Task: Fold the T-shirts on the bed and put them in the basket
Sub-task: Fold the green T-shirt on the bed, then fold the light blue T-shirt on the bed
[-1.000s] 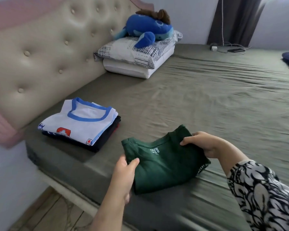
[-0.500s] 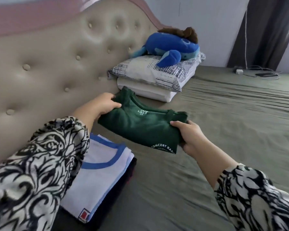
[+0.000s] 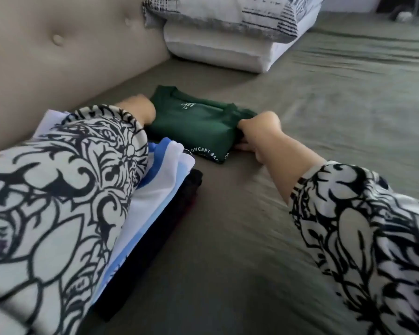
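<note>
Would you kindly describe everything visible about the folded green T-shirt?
The green T-shirt is dark green, soft knit-looking fabric, folded into a compact rectangle with its collar and a white size print facing up and white lettering along the near edge. It lies flat on the olive sheet between the white-and-blue stack and the pillows. The left hand touches its left side; the right hand grips its right edge.

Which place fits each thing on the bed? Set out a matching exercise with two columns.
Things:
1. green shirt
2. white shirt
3. pillows
4. right hand

Places:
A. against the headboard, far end
B. top of the folded stack
C. flat on the sheet, between both hands
D. at the green shirt's right edge

Pairs: 1-C, 2-B, 3-A, 4-D
</note>
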